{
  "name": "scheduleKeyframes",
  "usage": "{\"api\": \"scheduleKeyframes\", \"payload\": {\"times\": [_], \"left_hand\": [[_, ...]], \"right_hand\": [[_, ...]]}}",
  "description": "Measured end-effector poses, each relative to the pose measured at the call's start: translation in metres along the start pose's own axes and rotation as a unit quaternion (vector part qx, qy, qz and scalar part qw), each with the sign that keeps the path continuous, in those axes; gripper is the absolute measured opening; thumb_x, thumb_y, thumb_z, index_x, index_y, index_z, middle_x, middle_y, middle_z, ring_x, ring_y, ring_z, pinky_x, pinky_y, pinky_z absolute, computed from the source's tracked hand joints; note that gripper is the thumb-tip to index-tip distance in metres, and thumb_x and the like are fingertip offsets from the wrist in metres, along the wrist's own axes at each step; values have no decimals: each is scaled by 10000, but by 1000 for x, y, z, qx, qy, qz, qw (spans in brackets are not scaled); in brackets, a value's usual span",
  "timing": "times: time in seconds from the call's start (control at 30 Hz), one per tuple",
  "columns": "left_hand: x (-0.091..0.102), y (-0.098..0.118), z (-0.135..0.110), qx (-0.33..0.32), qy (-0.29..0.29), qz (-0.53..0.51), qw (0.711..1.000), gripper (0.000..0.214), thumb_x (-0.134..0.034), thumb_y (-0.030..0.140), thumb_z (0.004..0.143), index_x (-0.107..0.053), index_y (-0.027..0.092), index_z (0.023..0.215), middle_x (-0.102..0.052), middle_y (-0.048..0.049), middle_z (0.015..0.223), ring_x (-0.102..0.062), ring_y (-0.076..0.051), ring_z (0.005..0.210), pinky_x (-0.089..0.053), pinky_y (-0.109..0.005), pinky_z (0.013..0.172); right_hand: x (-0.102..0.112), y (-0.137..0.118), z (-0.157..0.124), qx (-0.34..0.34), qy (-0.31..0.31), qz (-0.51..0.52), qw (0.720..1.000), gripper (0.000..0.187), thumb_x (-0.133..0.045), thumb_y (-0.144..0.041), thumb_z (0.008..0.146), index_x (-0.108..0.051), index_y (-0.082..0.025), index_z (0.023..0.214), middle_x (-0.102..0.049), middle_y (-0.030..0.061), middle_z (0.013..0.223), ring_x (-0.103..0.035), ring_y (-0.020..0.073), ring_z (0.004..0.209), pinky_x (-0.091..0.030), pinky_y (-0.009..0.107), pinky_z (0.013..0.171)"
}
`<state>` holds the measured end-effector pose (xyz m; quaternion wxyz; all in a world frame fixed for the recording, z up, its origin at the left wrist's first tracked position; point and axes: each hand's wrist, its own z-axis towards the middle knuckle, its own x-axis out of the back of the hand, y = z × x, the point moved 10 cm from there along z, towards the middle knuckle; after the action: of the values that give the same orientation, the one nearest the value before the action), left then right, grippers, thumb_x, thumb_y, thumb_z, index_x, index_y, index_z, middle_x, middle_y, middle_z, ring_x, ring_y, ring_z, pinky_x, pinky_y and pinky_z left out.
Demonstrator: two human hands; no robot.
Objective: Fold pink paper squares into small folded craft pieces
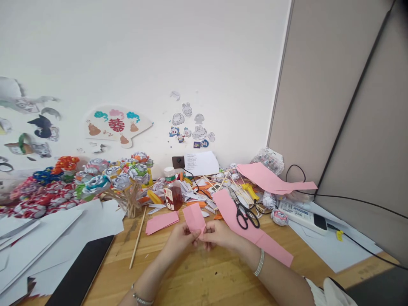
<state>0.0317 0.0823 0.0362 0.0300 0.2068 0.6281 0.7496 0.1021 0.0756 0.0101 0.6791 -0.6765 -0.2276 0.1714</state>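
A creased piece of pink paper (pixel 194 216) is held upright over the table, pinched at its lower edge by both hands. My left hand (pixel 182 240) grips the lower left part, thumb in front. On the lower right corner, my right hand (pixel 219 236) has its fingers closed, close beside the left. Just left of it lies a small stack of pink paper pieces (pixel 162 222). To the right, black-handled scissors (pixel 244 214) rest on a long pink paper strip (pixel 264 242). Behind the hands stands a bottle with a white cap (pixel 173 193).
A wooden stick (pixel 138 238) and a black flat board (pixel 81 272) lie left, beside white paper sheets (pixel 63 238). Paper flowers on sticks (pixel 123 180) crowd the back left. Paper scraps cover the back. At right sit a white power strip (pixel 302 216), cables and another pink sheet (pixel 267 177).
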Motion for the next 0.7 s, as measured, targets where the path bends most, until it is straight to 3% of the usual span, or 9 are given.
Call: {"api": "scheduleKeyframes", "payload": {"times": [0.13, 0.37, 0.53, 0.7], "left_hand": [[-2, 3, 0, -5, -15, -2, 1000, 365, -620, 478, 605, -593, 119, 554, -600, -8, 486, -497, -111, 420, -383, -210, 446], [-3, 7, -2, -6, -22, -22, 999, 383, -616, 501, 603, -584, 122, 556, -583, -1, 462, -501, -111, 427, -380, -202, 455], [-9, 6, -1, -9, -49, -38, 998, 361, -609, 474, 628, -595, 118, 568, -597, -9, 500, -490, -104, 428, -380, -205, 462], [-7, 1, -1, 2, -34, -62, 997, 350, -646, 465, 588, -578, 122, 566, -567, 13, 454, -485, -100, 408, -359, -199, 441]], "right_hand": [[-1, -6, 1, 43, -19, -8, 999, 389, -494, -495, 738, -575, -116, 702, -563, -6, 539, -517, 78, 436, -371, 186, 433], [-1, -11, 2, 99, 2, 12, 995, 421, -434, -509, 780, -542, -125, 645, -537, -7, 506, -495, 85, 423, -384, 195, 440], [5, -10, 1, 109, 48, -29, 992, 440, -396, -517, 796, -516, -140, 601, -500, -18, 477, -454, 78, 411, -362, 188, 427], [8, -17, -2, 130, 69, -107, 983, 347, -450, -426, 795, -539, -141, 620, -495, -28, 493, -450, 76, 438, -350, 182, 446]]}}
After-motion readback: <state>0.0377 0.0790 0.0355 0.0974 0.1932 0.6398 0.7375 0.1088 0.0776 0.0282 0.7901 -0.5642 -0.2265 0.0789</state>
